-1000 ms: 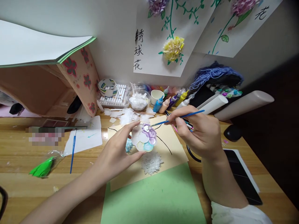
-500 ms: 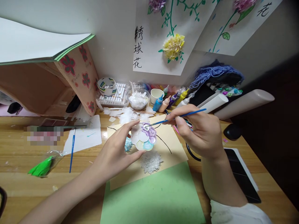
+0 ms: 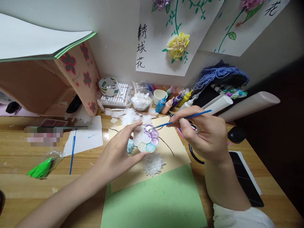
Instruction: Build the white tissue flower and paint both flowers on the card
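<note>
My left hand [image 3: 118,155] grips a small flower-shaped paint palette [image 3: 146,141] with purple, blue and pale wells, held above a cream sheet [image 3: 171,148]. My right hand [image 3: 204,133] pinches a thin blue paintbrush [image 3: 182,119]; its tip rests in the palette's top well. A white tissue-paper flower [image 3: 154,164] lies on the cream sheet just below the palette, and a blue paper flower [image 3: 130,147] peeks out behind my left fingers. A green sheet [image 3: 154,202] lies nearest to me.
Paint bottles [image 3: 174,101], a white cup [image 3: 159,96], a bowl of paper scraps [image 3: 141,101], a tape roll [image 3: 108,86] and a glue-stick tray line the wall. A second blue brush [image 3: 72,152] and green scrap [image 3: 40,168] lie left. A dark tablet [image 3: 244,177] sits right.
The brush tip has moved slightly left, from beside the palette's top edge into its top well. My left hand keeps the palette almost still.
</note>
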